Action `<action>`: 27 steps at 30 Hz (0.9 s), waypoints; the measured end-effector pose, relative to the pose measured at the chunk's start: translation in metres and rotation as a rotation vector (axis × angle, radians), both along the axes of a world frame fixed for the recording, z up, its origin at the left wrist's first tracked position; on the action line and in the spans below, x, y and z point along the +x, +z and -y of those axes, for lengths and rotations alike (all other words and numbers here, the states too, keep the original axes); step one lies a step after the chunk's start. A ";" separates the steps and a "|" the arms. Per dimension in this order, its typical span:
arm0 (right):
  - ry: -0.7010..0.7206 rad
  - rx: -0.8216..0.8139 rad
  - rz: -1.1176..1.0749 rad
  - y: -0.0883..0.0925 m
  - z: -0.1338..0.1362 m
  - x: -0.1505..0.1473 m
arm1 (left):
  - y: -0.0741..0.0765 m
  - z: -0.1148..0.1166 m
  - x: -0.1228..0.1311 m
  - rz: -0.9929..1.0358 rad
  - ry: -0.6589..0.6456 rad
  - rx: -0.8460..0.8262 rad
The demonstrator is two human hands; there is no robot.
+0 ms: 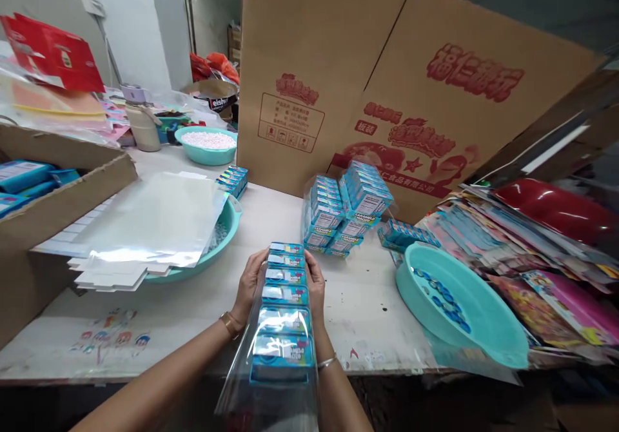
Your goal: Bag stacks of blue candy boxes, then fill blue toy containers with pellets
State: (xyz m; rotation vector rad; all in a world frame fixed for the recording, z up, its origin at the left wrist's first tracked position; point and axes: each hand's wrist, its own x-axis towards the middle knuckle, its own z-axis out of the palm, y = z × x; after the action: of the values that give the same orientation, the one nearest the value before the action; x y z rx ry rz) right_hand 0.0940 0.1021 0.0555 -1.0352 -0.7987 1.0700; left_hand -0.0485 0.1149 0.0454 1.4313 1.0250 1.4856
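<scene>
A row of several small blue boxes (285, 303) lies in a clear plastic bag (242, 380) at the table's near edge. My left hand (249, 287) presses against the row's left side and my right hand (316, 287) against its right side, fingers curled on the boxes. Behind them stands a bagged stack of the same blue boxes (338, 216), with a few loose boxes (403, 233) to its right.
A tilted teal basin (483, 329) with small blue pieces sits at right. Another teal basin (227, 225) at left is covered by clear bags (155, 219) and white sheets. A large cardboard carton (387, 77) stands behind. An open cardboard box (58, 206) is at far left.
</scene>
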 end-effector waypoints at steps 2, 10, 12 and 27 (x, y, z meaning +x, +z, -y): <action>-0.021 0.025 -0.072 -0.004 -0.008 -0.003 | -0.010 -0.008 -0.002 -0.029 -0.007 0.052; -0.028 -0.076 -0.036 -0.032 -0.015 0.002 | -0.034 -0.016 -0.016 -0.051 -0.175 -0.173; -0.010 -0.087 -0.027 -0.031 -0.019 0.003 | -0.028 -0.022 -0.010 0.107 -0.166 -0.305; 0.069 -0.047 -0.038 -0.044 -0.044 0.010 | -0.021 -0.051 0.023 0.338 -0.039 -0.409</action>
State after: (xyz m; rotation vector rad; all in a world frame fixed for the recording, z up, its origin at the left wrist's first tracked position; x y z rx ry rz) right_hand 0.1040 0.1461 0.0112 -1.0303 -0.7867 1.1681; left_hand -0.0253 0.1661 0.0240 0.8737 1.0075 1.3361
